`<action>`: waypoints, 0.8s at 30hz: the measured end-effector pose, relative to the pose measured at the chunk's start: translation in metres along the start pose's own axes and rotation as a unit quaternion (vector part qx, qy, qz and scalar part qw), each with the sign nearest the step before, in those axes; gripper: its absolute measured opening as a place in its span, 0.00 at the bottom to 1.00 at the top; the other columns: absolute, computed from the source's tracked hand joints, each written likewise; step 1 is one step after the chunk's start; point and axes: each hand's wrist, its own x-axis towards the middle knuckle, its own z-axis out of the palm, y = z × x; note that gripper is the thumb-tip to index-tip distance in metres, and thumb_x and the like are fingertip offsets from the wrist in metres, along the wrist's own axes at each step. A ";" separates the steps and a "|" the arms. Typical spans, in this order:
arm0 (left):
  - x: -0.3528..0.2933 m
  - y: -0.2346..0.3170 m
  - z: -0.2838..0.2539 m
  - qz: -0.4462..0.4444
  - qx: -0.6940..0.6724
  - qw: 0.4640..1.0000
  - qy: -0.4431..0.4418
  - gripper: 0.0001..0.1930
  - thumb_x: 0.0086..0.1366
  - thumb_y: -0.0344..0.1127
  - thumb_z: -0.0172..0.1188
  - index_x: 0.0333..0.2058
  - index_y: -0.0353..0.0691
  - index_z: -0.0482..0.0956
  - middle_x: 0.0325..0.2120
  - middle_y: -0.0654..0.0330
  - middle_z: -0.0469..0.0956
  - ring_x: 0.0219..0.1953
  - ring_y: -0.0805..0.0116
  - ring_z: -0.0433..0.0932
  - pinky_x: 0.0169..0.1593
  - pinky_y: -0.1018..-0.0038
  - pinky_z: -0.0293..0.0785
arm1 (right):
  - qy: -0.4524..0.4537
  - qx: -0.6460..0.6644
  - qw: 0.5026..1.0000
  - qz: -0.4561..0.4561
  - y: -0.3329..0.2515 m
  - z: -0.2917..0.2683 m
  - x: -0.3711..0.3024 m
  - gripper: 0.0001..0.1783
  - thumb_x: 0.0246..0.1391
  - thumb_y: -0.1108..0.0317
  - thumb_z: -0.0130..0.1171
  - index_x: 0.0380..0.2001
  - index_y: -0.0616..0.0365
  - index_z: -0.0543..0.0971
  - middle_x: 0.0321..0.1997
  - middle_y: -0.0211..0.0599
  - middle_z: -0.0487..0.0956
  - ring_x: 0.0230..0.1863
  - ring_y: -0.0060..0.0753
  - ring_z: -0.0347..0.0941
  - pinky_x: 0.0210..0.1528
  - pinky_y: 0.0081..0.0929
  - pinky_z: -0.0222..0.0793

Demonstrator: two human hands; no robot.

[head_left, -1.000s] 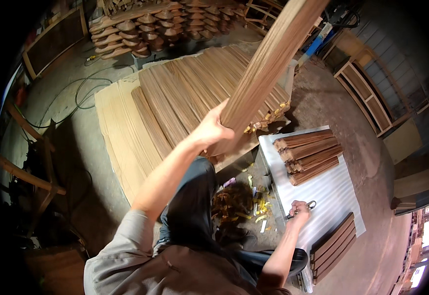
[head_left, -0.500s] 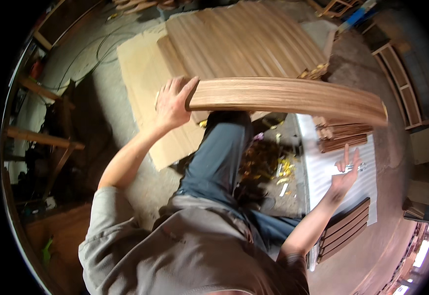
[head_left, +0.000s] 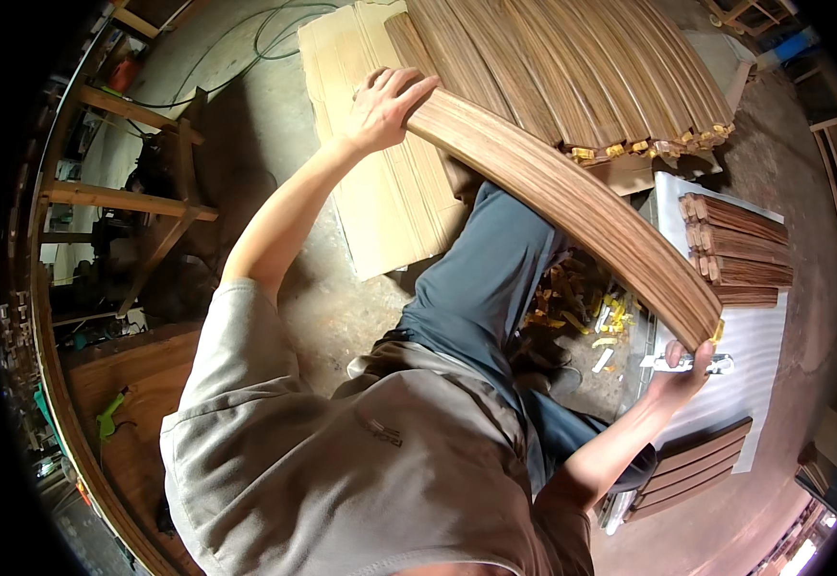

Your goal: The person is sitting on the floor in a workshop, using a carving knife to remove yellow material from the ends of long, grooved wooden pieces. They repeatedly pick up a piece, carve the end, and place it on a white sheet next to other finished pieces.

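Note:
A long, slightly curved wooden board (head_left: 572, 211) slants across the view from far left to near right, held above my leg. My left hand (head_left: 385, 110) grips its far left end, fingers wrapped over the edge. At the near right end, a bit of yellow tape (head_left: 718, 332) shows on the board's tip. My right hand (head_left: 682, 372) is there, with a silver utility knife (head_left: 719, 364) in its grasp and its thumb and fingers up against the board's end. The knife's narrow tip points left. Whether the fingers also grip the board is hard to tell.
Behind the board lies a wide row of similar boards (head_left: 572, 77) on cardboard (head_left: 380, 211), with yellow tape on their ends. To the right, white foam sheeting (head_left: 754, 384) bears stacked slats (head_left: 740, 250) and dark boards (head_left: 697, 466). Tape scraps (head_left: 572, 307) litter the floor. Wooden framing (head_left: 131, 197) stands left.
The board has swung from nearly level to a slant, its right end coming down toward me. My right hand, earlier apart with fingers raised, has met that end.

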 end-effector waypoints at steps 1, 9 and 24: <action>-0.001 -0.007 0.007 -0.009 0.004 1.000 -0.008 0.42 0.42 0.23 0.66 0.62 0.50 0.71 0.53 0.56 0.72 0.57 0.54 0.71 0.63 0.56 0.64 | -0.004 -0.013 1.000 0.001 0.006 0.002 -0.006 0.24 0.56 0.57 0.64 0.49 0.63 0.74 0.30 0.31 0.75 0.19 0.17 0.60 0.21 0.15 0.53; 0.001 0.020 0.033 -0.038 -0.036 0.999 0.014 0.40 0.43 0.24 0.66 0.61 0.48 0.71 0.55 0.55 0.74 0.61 0.54 0.70 0.67 0.52 0.60 | 0.041 0.030 0.998 0.030 0.030 0.014 -0.023 0.20 0.52 0.67 0.65 0.48 0.59 0.75 0.37 0.31 0.78 0.26 0.20 0.65 0.21 0.17 0.55; 0.150 0.144 0.097 0.173 -0.054 0.984 -0.002 0.31 0.58 0.32 0.62 0.62 0.55 0.69 0.58 0.59 0.72 0.64 0.59 0.68 0.67 0.49 0.57 | 0.037 0.065 0.993 0.092 0.077 0.085 0.001 0.29 0.55 0.75 0.65 0.58 0.55 0.66 0.34 0.33 0.75 0.16 0.23 0.67 0.16 0.19 0.61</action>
